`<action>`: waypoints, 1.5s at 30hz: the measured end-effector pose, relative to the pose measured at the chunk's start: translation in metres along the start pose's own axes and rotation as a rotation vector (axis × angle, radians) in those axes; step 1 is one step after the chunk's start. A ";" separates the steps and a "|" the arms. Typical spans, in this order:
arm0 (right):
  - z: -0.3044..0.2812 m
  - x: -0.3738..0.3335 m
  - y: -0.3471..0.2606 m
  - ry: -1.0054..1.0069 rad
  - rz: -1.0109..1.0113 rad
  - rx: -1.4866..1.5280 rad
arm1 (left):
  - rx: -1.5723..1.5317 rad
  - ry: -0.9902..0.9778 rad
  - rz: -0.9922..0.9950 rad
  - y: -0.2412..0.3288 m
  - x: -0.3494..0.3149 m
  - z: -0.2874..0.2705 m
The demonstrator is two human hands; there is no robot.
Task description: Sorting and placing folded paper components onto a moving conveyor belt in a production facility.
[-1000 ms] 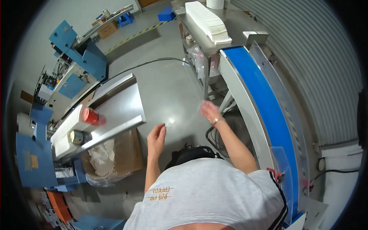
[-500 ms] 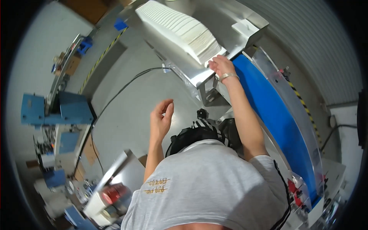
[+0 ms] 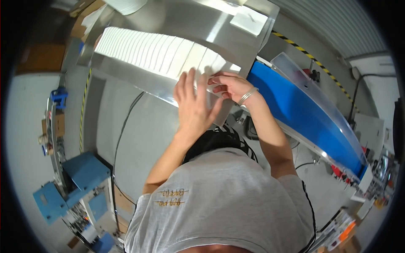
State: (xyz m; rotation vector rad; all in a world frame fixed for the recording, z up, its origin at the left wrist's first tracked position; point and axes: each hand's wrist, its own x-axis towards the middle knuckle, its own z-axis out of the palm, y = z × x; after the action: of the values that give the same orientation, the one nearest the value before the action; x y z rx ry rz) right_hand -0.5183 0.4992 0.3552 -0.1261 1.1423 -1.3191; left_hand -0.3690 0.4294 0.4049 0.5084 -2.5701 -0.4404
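Note:
A long row of thin white sheets or pads (image 3: pixel 156 52), standing on edge and leaning in a curve, lies on a stainless steel table (image 3: pixel 126 69). What they are made of I cannot tell. My left hand (image 3: pixel 192 103) is open, its fingers spread and their tips at the near side of the row's right end. My right hand (image 3: pixel 234 87), with a bangle at the wrist, is at that same end. Its fingers are bent but apart, close to the left hand's fingers, and I see nothing in them. Whether they touch the last sheets is partly hidden.
A blue conveyor belt (image 3: pixel 295 114) with a clear side guard (image 3: pixel 320 90) runs along my right. On the table's far right is a white plate (image 3: pixel 249 20); a white bucket (image 3: pixel 126 5) stands at the back. A black cable (image 3: pixel 120 130) crosses the floor at left.
My view has turned toward the table. The left hand has come up from over the floor to the row's right end, beside the right hand, which has stayed near that end.

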 end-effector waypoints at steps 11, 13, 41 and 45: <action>-0.031 0.010 -0.024 0.607 -0.331 -0.999 | 0.097 0.052 0.060 -0.070 0.060 0.015; -0.027 0.017 -0.029 0.636 -0.249 -1.204 | 0.022 0.069 0.103 -0.071 0.062 0.015; -0.113 -0.058 0.060 1.303 -0.410 -0.431 | 0.013 0.054 0.149 -0.082 0.055 0.013; -0.147 -0.088 0.072 1.738 -0.176 -1.094 | 0.014 0.069 0.207 -0.079 0.052 0.017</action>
State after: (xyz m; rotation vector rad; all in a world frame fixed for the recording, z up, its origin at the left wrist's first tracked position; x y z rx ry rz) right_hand -0.5577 0.6677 0.2865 0.2070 3.2944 -0.5255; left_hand -0.3986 0.3410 0.3799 0.2539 -2.5275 -0.3262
